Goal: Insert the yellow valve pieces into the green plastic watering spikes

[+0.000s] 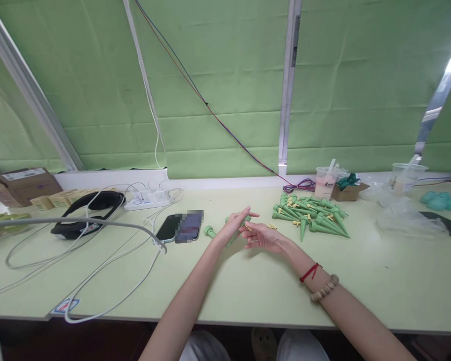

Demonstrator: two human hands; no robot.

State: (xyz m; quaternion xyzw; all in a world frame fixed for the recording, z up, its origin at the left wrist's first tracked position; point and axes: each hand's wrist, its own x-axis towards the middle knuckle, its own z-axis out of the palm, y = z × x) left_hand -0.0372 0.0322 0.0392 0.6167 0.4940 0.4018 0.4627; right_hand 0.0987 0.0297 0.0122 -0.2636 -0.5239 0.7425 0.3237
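Observation:
My left hand [231, 224] is closed around a green plastic plant watering spike [232, 239], most of it hidden by the fingers. Close against it, my right hand [263, 237] pinches a small yellow valve piece [247, 227] at the spike's upper end; whether the two touch I cannot tell. Another green spike part [209, 231] lies just left of my left hand. A few loose yellow pieces [272, 226] rest behind my right hand. Further right is a heap of green spikes [319, 213], several with yellow pieces on them.
Two phones [189, 227] lie to the left, near a power strip [149, 200], white cables and a black headset [86, 215]. At the back right stand a drink cup [325, 183], a small carton [348, 192] and a second cup [404, 179] beside clear plastic bags [406, 220].

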